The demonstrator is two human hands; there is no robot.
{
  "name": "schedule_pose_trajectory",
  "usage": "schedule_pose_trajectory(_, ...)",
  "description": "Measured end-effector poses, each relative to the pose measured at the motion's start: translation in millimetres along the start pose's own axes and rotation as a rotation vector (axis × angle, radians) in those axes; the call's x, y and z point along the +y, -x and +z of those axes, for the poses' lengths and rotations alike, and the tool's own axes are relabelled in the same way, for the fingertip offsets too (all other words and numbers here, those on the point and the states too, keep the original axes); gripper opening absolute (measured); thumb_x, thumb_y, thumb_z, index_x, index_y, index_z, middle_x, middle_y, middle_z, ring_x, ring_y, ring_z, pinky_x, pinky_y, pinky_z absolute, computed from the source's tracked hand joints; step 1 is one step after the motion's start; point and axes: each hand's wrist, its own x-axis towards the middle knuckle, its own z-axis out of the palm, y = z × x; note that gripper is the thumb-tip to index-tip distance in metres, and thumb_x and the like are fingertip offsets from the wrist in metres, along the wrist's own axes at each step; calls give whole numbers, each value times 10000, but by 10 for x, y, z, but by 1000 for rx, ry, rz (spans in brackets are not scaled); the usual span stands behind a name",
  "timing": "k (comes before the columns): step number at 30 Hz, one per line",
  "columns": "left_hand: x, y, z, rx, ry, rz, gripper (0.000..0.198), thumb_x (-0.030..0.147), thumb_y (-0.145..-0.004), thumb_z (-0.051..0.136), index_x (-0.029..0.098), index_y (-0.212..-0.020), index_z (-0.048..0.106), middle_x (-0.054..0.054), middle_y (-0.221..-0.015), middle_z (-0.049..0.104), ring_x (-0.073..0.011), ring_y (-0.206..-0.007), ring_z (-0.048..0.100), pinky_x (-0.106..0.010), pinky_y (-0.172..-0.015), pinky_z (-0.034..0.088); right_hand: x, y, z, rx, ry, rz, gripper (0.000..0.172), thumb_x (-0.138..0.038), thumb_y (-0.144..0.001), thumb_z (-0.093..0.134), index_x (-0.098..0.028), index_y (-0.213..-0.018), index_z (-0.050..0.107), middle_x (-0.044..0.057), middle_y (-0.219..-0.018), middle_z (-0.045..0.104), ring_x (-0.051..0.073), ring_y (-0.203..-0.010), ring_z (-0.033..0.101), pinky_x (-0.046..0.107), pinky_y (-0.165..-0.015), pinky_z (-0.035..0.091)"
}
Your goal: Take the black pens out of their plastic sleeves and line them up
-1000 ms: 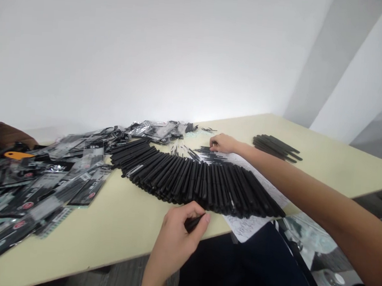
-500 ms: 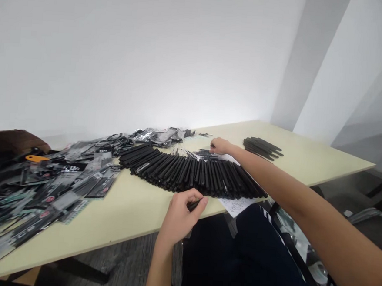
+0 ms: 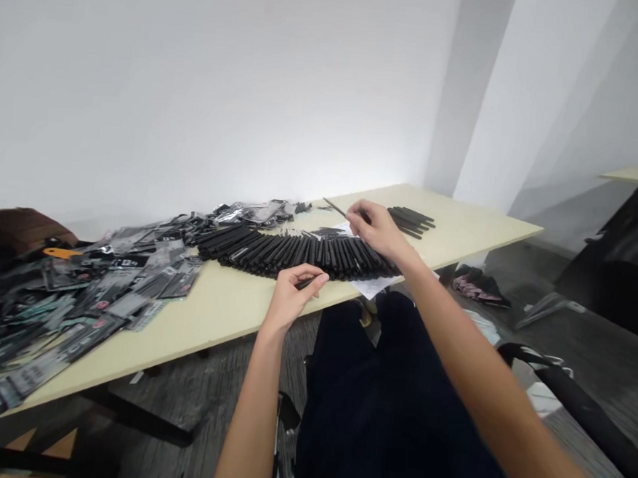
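– Right hand [image 3: 377, 228] is up over the far end of the row of black pens [image 3: 296, 252], fingertips pinched on a thin black rod [image 3: 334, 207]. I read the rod as clear of the desk, its free end pointing up and to the left.
– And the other one?
– Left hand [image 3: 292, 295] sits at the near edge of the desk [image 3: 209, 319], thumb and forefinger closed on a short black piece [image 3: 306, 282]. Most of it is hidden in the grip, so I cannot tell more about it. It is just in front of the row; I cannot tell whether it touches.
– What lies around them?
– I see the row fanned across the desk, pens side by side, its right end on a sheet of white paper [image 3: 373, 286] that overhangs the near edge. Beyond the right hand there is a small bundle of black pens [image 3: 412, 219], apart from the row. Left of the row, a heap of dark packets [image 3: 102, 282] spreads to the desk's left end, with an orange-handled tool [image 3: 60, 253] among them. Small loose black parts [image 3: 327, 232] lie just behind the row, too small for me to make out.
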Motion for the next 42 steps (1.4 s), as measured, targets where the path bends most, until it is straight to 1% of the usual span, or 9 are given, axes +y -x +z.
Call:
schedule_pose_trajectory(4,-14,3,6,21,48,38,321,405,-731,891,143,-900,818,-76,-835,776,-172,-721,675,-269,-649,549,-273,833,24,53,-283,-20,231,-400,-1019,585,-195,-965,676,3,-709,653,141,-614,568,273,-613,451)
schedule_pose_trajectory(8,-44,14,-33,67,44,75,317,386,-725,903,153,-931,845,-102,-907,812,-226,-830,738,-322,-782,585,-200,1152,121,148,-310,10,184,-375,-984,641,-207,-1009,713,15,-759,676,164,-664,604,289,-618,449)
schedule_pose_trajectory(13,-52,10,-32,24,-54,89,297,382,-739,898,175,-948,854,-107,-986,824,-273,-932,763,-358,-861,590,9,1113,88,120,-173,-76,143,-299,-978,655,-223,-954,774,52,-926,756,195,-799,665,319,-700,475)
schedule_pose_trajectory(17,-28,20,-17,-28,-118,105,283,379,-768,878,178,-965,851,-100,-995,824,-273,-938,767,-353,-860,592,79,1116,58,172,-116,-99,162,-296,-987,642,-226,-953,784,59,-911,754,201,-792,667,329,-689,475)
schedule_pose_trajectory(25,-8,27,9,-34,-145,120,270,377,-789,859,173,-966,844,-98,-986,824,-263,-911,765,-342,-828,588,69,1172,74,187,-91,-68,170,-321,-989,638,-216,-936,761,53,-896,753,199,-788,662,327,-696,472)
schedule_pose_trajectory(31,21,38,27,-103,-205,145,219,356,-834,823,175,-955,844,-95,-981,818,-254,-930,756,-339,-855,576,-2,1181,160,132,-97,-56,185,-350,-991,626,-233,-936,758,57,-909,753,205,-757,649,338,-670,463)
schedule_pose_trajectory(34,12,48,19,-79,-206,153,225,364,-821,834,174,-940,843,-94,-951,816,-248,-888,753,-339,-830,575,-27,1187,182,108,-111,-53,199,-364,-994,620,-234,-929,756,56,-898,751,203,-743,643,337,-658,461)
schedule_pose_trajectory(37,8,52,9,-39,-193,137,244,381,-810,842,172,-936,842,-94,-933,816,-250,-866,752,-339,-806,575,-32,1194,158,129,-112,-39,206,-376,-990,625,-229,-928,755,55,-896,751,198,-729,636,334,-653,459)
schedule_pose_trajectory(42,21,53,4,-77,-216,138,228,377,-826,826,178,-935,843,-92,-944,817,-254,-891,751,-345,-836,572,-16,1207,101,155,-98,-32,198,-369,-984,636,-225,-922,757,52,-894,754,193,-718,629,329,-648,452)
